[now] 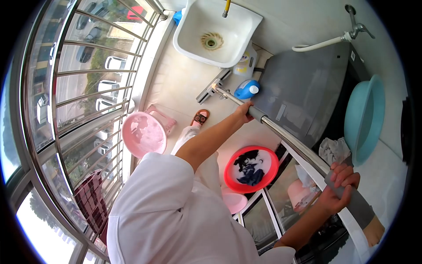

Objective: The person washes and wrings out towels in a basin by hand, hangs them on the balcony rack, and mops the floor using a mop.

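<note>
A sponge mop with a long metal pole [295,144] runs diagonally from the floor up to the lower right. Its flat head [214,86] is on the tiled floor, just below the sink. My left hand [244,112] is closed around the pole beside a grey sleeve, on the part nearer the head. Farther up, my right hand [341,188] wraps around the grey grip near the pole's upper end. A blue bottle [247,89] with a white cap stands close to the mop head. My sandalled foot [200,118] is on the floor left of the pole.
A white sink [189,48] is at the top, with a clear jug [245,61] beside it. A grey-topped appliance [303,83] stands at right, near a teal basin [351,119]. A red basin [227,174] holds dark clothes in water. A pink basin [126,134] sits by the railing [94,71].
</note>
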### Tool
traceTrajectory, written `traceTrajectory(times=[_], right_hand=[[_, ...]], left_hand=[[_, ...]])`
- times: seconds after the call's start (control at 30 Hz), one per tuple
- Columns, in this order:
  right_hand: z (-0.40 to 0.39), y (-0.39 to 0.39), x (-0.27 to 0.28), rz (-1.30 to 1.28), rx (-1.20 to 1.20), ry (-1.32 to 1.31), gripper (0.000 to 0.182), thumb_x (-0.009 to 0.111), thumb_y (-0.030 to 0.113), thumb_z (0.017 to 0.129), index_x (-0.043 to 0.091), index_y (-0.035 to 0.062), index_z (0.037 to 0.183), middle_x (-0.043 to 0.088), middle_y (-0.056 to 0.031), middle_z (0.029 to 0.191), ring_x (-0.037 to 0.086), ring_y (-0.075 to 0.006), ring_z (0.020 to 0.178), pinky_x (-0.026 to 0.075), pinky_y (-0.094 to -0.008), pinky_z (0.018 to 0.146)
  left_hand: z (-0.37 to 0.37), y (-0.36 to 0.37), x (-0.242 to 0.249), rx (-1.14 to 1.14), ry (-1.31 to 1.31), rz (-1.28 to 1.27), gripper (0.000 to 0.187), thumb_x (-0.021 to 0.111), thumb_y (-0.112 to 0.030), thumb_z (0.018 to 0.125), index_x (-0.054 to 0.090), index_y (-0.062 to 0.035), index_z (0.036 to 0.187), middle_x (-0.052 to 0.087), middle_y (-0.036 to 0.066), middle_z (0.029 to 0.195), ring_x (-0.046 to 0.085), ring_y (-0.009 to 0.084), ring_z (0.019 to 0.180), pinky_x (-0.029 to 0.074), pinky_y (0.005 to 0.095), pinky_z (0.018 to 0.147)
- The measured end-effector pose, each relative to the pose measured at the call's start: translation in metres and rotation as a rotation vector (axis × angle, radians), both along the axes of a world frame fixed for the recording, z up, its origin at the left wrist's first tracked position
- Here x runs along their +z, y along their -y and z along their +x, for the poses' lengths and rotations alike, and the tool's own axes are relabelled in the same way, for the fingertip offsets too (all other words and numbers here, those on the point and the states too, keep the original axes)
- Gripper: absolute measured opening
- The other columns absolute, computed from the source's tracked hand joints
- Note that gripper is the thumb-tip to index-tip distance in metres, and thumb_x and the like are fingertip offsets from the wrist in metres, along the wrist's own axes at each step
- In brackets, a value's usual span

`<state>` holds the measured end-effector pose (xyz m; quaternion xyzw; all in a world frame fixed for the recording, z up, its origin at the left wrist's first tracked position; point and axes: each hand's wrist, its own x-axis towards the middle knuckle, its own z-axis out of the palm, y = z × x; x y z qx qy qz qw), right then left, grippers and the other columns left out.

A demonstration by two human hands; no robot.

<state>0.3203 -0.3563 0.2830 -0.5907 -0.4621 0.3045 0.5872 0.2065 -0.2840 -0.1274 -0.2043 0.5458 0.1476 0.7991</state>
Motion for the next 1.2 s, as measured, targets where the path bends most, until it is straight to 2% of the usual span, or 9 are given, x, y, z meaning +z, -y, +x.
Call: traceTrajectory(times=[0.2,0.3,0.4,0.53,0.67,0.93,1.0,1.1,1.2], right_hand=[[-0.001,0.025,0.005,0.062,0.012,-0.128,0.023,0.052,0.024,0.076,0.035,0.0095,0.072,0.038,-0.0033,0.060,0.039,-0.0144,0.057,0.035,-0.0338,0.065],[-0.002,0.022,-0.014,0.031,0.019,-0.176,0.020,0.051,0.020,0.076,0.035,0.0094,0.071,0.038,-0.0036,0.060,0.039,-0.0144,0.057,0.035,-0.0338,0.065],[-0.004,0.024,-0.039,0.000,-0.039,-0.183,0.017,0.049,0.017,0.076,0.034,0.0094,0.071,0.036,-0.0039,0.062,0.037,-0.0142,0.059,0.034,-0.0347,0.068],[0.008,0.055,-0.034,-0.045,-0.229,-0.197,0.016,0.046,0.017,0.076,0.032,0.0104,0.071,0.032,-0.0035,0.065,0.035,-0.0142,0.064,0.034,-0.0362,0.073],[0.018,0.081,-0.022,-0.048,-0.377,-0.131,0.017,0.046,0.016,0.075,0.031,0.0117,0.069,0.030,-0.0026,0.064,0.034,-0.0139,0.065,0.032,-0.0355,0.073],[0.036,0.108,-0.014,0.056,-0.374,-0.164,0.023,0.050,0.022,0.071,0.030,0.0116,0.069,0.032,-0.0021,0.061,0.035,-0.0134,0.062,0.033,-0.0355,0.073],[0.034,0.091,-0.028,0.064,-0.380,-0.143,0.022,0.050,0.022,0.071,0.031,0.0116,0.069,0.032,-0.0020,0.061,0.035,-0.0136,0.063,0.032,-0.0357,0.073],[0.039,0.052,-0.053,0.099,-0.400,-0.126,0.019,0.047,0.021,0.074,0.031,0.0112,0.070,0.032,-0.0030,0.064,0.035,-0.0149,0.065,0.032,-0.0370,0.073],[0.070,0.028,-0.044,0.069,-0.333,-0.165,0.018,0.045,0.018,0.076,0.030,0.0104,0.071,0.032,-0.0051,0.066,0.034,-0.0160,0.065,0.032,-0.0370,0.072]], left_hand=[[-0.045,0.010,0.038,0.081,0.019,0.058,0.033,0.062,-0.011,0.076,0.040,-0.0005,0.099,0.053,0.014,0.082,0.059,0.0280,0.077,0.053,0.0409,0.074],[-0.058,0.003,0.011,0.149,-0.021,0.059,0.033,0.062,-0.010,0.076,0.040,-0.0005,0.099,0.054,0.015,0.083,0.059,0.0276,0.076,0.054,0.0400,0.073],[-0.060,-0.012,-0.017,0.034,-0.116,-0.024,0.025,0.061,-0.009,0.075,0.045,-0.0021,0.094,0.056,0.012,0.079,0.060,0.0263,0.072,0.054,0.0417,0.069],[-0.019,0.019,-0.041,-0.161,-0.215,0.004,0.022,0.063,-0.011,0.073,0.052,-0.0046,0.091,0.056,0.010,0.081,0.059,0.0246,0.069,0.052,0.0423,0.063],[0.036,0.038,-0.018,-0.292,-0.164,0.008,0.025,0.063,-0.014,0.073,0.053,-0.0050,0.094,0.057,0.009,0.086,0.059,0.0234,0.072,0.051,0.0410,0.063],[0.041,0.026,-0.002,-0.292,-0.057,0.096,0.024,0.062,-0.014,0.075,0.052,-0.0057,0.096,0.057,0.008,0.086,0.059,0.0216,0.073,0.052,0.0387,0.066],[0.042,0.001,0.000,-0.289,-0.068,0.115,0.023,0.062,-0.014,0.074,0.052,-0.0065,0.094,0.056,0.007,0.085,0.059,0.0204,0.072,0.052,0.0385,0.067],[0.056,-0.024,-0.043,-0.254,-0.008,0.159,0.024,0.063,-0.015,0.072,0.050,-0.0088,0.092,0.056,0.007,0.084,0.059,0.0210,0.072,0.052,0.0394,0.068],[0.069,-0.025,-0.037,-0.183,-0.043,0.130,0.026,0.063,-0.017,0.073,0.049,-0.0090,0.094,0.055,0.007,0.084,0.059,0.0215,0.074,0.051,0.0393,0.068]])
